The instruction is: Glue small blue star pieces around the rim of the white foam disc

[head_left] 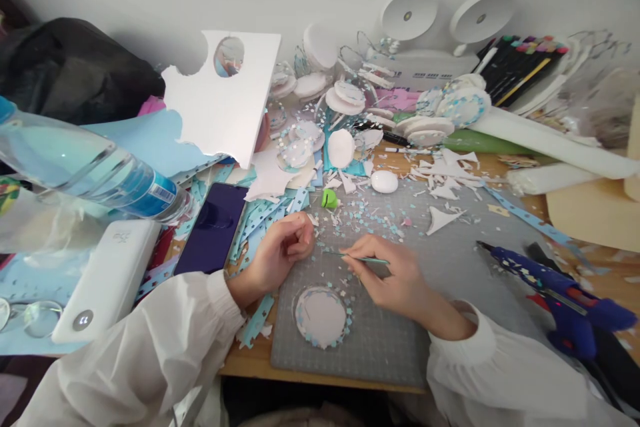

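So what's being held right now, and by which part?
Right hand pinches a thin green tool by its handle, fine tip free. Left hand is curled; can't tell if it holds anything.

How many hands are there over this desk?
2: the left hand, curled, right of the phone; the right hand, holding a thin green tool over the gray mat. No others show.

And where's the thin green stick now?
In the head view, the thin green stick is just right of centre, in the right hand, pointing toward the left hand.
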`<state>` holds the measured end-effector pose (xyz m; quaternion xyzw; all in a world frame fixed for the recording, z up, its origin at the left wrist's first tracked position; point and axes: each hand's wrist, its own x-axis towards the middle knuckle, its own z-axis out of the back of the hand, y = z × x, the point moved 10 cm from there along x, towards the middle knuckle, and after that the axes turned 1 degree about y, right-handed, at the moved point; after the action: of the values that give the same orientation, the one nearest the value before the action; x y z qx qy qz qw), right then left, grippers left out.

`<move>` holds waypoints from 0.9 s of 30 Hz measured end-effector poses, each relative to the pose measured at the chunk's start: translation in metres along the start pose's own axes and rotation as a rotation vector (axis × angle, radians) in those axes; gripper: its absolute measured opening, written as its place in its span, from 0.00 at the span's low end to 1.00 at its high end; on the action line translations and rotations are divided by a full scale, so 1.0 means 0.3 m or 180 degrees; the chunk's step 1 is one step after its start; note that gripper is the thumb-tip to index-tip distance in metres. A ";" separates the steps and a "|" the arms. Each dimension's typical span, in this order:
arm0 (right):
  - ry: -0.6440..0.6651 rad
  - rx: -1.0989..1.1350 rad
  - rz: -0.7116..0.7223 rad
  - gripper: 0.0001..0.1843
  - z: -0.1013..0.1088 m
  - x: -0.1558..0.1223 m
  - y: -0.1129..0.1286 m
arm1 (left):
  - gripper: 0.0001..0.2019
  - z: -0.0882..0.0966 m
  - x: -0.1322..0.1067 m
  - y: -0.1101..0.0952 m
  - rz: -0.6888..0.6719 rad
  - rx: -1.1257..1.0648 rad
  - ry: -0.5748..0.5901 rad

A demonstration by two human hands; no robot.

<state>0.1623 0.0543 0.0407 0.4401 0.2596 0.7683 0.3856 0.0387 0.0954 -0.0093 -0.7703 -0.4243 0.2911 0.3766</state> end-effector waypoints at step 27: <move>0.0203 -0.0428 0.0257 0.10 -0.006 -0.015 0.023 | 0.15 -0.002 0.004 0.002 -0.0019 -0.0106 0.0068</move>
<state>0.1595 0.0465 0.0429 0.3986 0.2016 0.8125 0.3746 0.0401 0.0958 -0.0096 -0.7783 -0.4273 0.2747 0.3690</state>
